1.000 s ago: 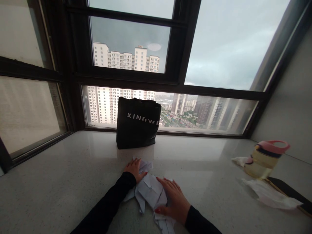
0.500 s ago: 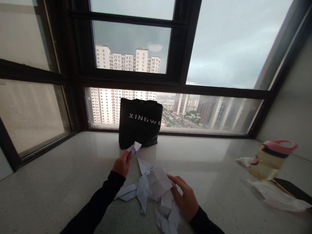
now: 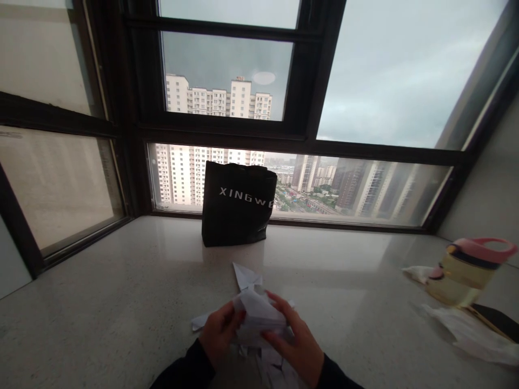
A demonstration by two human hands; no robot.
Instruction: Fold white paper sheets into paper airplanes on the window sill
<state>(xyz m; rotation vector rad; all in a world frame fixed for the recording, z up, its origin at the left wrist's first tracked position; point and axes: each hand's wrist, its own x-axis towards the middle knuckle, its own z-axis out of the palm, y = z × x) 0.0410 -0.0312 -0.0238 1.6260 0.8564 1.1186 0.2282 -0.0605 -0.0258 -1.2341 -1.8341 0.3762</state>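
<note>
Folded white paper [image 3: 259, 316] is held between my two hands, close over the sill. My left hand [image 3: 222, 330] pinches its left side, fingers closed. On the other side my right hand [image 3: 298, 337] grips it with the thumb in front and the fingers behind. Whether this is one sheet or two pieces together I cannot tell. Underneath and around lie more folded paper pieces [image 3: 245, 275], partly hidden by my hands; one pointed piece sticks out beyond the held paper and another shows at the left.
A black bag [image 3: 239, 216] with white lettering stands against the window behind the papers. At the right are a pink-lidded bottle [image 3: 466, 275], crumpled white tissue [image 3: 474, 335] and a dark flat object [image 3: 497, 321]. The pale speckled sill [image 3: 130, 292] runs to the window frame.
My left hand has come down and right from near the bag with its small folded paper. My right hand has lifted a paper from the pile, and both hands now meet. The view shifted slightly.
</note>
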